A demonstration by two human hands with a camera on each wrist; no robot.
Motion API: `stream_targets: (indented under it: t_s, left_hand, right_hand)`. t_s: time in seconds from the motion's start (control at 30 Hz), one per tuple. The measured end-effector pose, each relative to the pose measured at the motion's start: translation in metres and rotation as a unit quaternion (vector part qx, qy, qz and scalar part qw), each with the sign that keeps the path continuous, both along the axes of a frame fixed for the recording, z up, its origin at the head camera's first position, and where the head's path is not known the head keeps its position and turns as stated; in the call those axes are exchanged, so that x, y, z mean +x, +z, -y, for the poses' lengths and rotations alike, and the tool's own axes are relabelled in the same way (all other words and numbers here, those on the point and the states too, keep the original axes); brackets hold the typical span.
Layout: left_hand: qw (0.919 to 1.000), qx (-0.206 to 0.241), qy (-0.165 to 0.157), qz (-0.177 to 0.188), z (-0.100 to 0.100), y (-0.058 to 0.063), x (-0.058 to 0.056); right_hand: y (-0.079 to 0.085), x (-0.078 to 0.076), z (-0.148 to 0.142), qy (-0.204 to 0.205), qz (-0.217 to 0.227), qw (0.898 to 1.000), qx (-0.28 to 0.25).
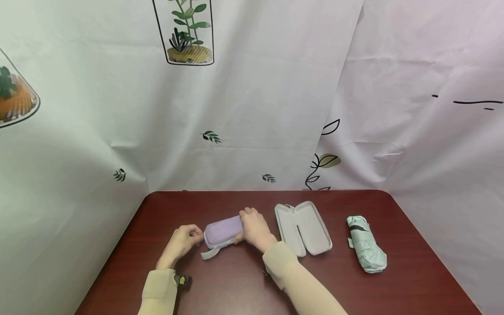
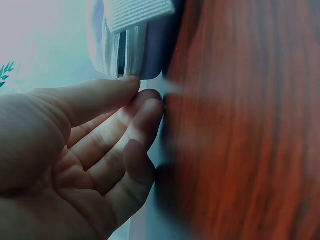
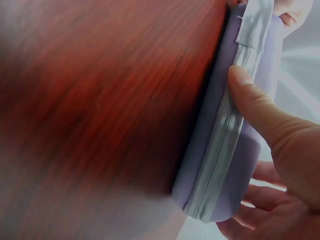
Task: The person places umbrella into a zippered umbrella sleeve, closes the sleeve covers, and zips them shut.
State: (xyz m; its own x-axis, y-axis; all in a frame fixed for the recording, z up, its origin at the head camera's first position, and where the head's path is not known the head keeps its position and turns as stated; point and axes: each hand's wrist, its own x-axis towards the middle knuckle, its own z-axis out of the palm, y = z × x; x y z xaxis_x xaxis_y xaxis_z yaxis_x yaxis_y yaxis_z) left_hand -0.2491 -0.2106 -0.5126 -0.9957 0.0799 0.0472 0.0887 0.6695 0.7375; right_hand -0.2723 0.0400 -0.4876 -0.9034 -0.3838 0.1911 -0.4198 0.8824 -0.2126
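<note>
A purple zip case with a grey zipper and a grey strap rests on the table. My right hand grips its right end, the thumb along the zipper band and the fingers on the far side. At the case's left end my left hand pinches at the zipper, thumb and fingertips together. In the left wrist view a narrow dark gap shows between the zipper's edges, just beside the thumb. The zipper pull itself is hidden by the fingertips.
An opened light grey hard case lies flat to the right of my right hand. Farther right is a folded mint-green umbrella with a dark band. The dark red wooden table meets white printed curtains behind and at the sides.
</note>
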Motion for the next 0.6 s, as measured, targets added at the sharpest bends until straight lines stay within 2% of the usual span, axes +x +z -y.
stream_targets:
  t_s: [0.6]
  left_hand:
    - [0.9998,-0.019,0.005,-0.006,0.001,0.001,0.001]
  right_hand:
    - [-0.008,0.014,0.009,-0.062,-0.058,0.996,-0.023]
